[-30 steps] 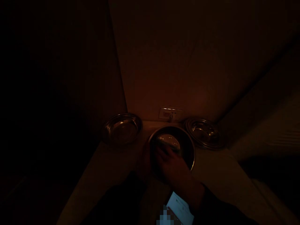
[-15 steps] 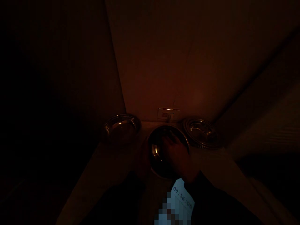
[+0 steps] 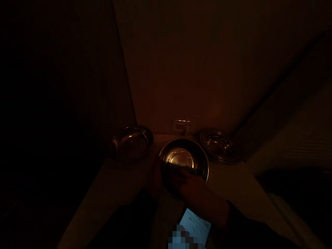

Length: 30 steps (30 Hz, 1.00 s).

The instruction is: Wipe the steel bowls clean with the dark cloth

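We seem to be in a dim home kitchen corner: steel bowls (image 3: pixel 131 143) on a counter (image 3: pixel 121 188) below a wall socket (image 3: pixel 183 125)

My right hand (image 3: pixel 191 184) rests inside the middle bowl (image 3: pixel 181 156), my left hand (image 3: pixel 155 177) at its left rim, between left dish (image 3: pixel 131 144) and right dish (image 3: pixel 220 145).

Round shiny steel bowl (image 3: pixel 181 156), upright on the pale counter (image 3: pixel 116 193), near the back wall (image 3: pixel 181 86), dimly lit

A steel bowl (image 3: pixel 131 144) left, stacked steel plates (image 3: pixel 220 147) right, a wall socket (image 3: pixel 183 126) between, a lit screen (image 3: pixel 194 224) nearest.
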Tool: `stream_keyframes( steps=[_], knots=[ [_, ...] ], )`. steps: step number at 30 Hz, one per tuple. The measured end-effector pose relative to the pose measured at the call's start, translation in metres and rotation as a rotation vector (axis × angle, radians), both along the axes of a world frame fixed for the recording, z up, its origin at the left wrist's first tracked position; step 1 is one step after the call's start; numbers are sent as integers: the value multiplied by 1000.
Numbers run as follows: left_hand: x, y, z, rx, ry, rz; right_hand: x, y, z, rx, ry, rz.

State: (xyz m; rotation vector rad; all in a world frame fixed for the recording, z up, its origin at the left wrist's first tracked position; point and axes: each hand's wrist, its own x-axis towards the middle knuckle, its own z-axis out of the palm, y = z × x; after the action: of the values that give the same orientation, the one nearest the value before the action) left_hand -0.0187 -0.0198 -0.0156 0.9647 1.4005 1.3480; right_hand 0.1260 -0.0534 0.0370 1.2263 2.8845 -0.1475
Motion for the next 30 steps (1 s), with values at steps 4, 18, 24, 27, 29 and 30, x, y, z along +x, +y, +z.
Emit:
stream_keyframes(
  steps=[4, 18, 24, 27, 29, 30],
  knots=[
    [0, 1, 17, -128, 48, 19, -16, 2, -5, 57, -41, -68],
    [0, 2, 0, 12, 66, 6, -8, 44, 4, 131, -2, -389],
    [0, 4, 0, -11, 219, 44, -20, 43, 1, 111, -1, -328],
    [0, 3, 2, 5, 201, 87, -25, 34, 1, 84, -13, -223],
    [-1, 2, 5, -19, 202, 114, -23, 26, 1, 71, -22, -142],
    [-1, 1, 6, -32, 204, 125, -21, 23, 0, 67, -26, -105]
  ],
)
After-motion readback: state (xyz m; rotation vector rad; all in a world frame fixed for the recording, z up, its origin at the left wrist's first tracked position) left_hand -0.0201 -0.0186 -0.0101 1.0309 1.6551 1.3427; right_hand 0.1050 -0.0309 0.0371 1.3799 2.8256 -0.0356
